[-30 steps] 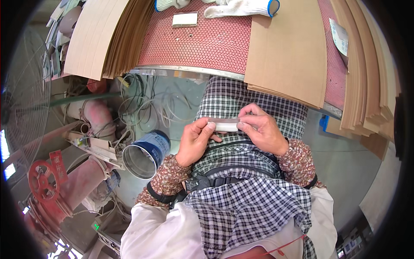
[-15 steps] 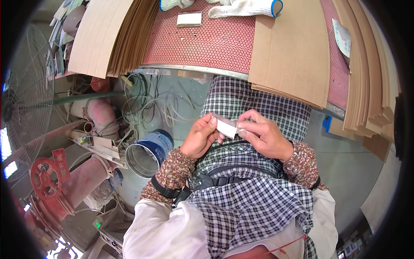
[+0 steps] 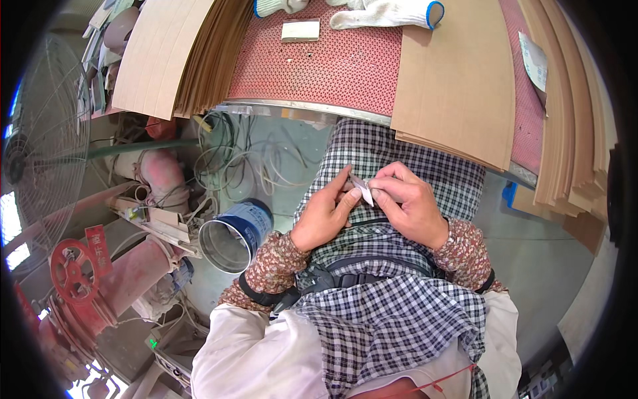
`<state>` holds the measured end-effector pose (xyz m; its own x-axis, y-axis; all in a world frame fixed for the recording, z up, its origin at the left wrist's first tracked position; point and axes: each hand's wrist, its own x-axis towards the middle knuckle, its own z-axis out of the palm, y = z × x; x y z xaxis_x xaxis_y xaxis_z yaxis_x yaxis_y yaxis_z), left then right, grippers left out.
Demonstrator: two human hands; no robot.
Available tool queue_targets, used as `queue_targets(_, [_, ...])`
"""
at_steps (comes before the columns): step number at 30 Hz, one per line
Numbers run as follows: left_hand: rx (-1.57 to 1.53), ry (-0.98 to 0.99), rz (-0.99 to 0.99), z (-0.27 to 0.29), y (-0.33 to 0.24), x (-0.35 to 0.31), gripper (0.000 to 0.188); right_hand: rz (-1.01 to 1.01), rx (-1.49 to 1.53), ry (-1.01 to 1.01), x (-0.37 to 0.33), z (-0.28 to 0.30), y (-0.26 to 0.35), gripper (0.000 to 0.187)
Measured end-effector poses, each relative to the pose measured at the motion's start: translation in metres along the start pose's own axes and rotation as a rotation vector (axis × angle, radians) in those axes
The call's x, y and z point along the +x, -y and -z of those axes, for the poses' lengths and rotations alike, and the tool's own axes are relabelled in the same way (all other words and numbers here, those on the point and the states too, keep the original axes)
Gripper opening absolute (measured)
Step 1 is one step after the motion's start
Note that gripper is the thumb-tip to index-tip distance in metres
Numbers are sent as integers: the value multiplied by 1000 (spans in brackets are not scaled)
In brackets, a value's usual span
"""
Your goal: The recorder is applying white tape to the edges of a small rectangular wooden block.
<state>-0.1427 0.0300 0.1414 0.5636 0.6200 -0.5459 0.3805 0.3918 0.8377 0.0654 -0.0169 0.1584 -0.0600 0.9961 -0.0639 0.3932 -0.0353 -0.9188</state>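
Above my lap, a small white rectangular packet with a greyish upper face (image 3: 364,191) sits between my two hands, turned partly edge-on. My left hand (image 3: 325,216) has its thumb and fingers closed on one end, forefinger stretched along the side. The fingertips of my right hand (image 3: 413,207) pinch the other end. What the packet is made of or holds, I cannot make out. Below it lies a black-and-white checked apron (image 3: 405,159). On the red mat ahead rests a small cream-white block (image 3: 300,30), with white knit gloves with blue cuffs (image 3: 382,16) beyond it.
The workbench has a red patterned mat (image 3: 312,73). Cardboard stacks stand left (image 3: 159,60) and lie right (image 3: 458,93). Left of my knees are a blue bucket (image 3: 247,223), loose hoses (image 3: 256,156), a red valve wheel (image 3: 74,276) and a large fan (image 3: 50,133).
The packet has turned from showing its white face to nearly edge-on. My left hand has rolled over, its back now showing, and the right fingers have shifted on it. The view has shifted slightly.
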Motion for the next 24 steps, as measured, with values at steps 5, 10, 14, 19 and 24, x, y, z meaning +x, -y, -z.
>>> queue_targets(5, [67,48,27,11,-11,-9,73,23,4,30,8,-6,4,20])
queue_targets(10, [190,91,-55,14,-18,-15,57,-15,-36,35,14,-11,8,20])
queue_targets(14, [472,-109,-173,8,-13,-21,46,-49,-66,87,12,-13,7,19])
queue_targets(19, [383,-172,-49,7,-24,-19,44,-55,19,77,12,-17,2,20])
queue_targets(24, [165,-207,2,4,-15,-20,45,-204,28,134,10,-10,17,20])
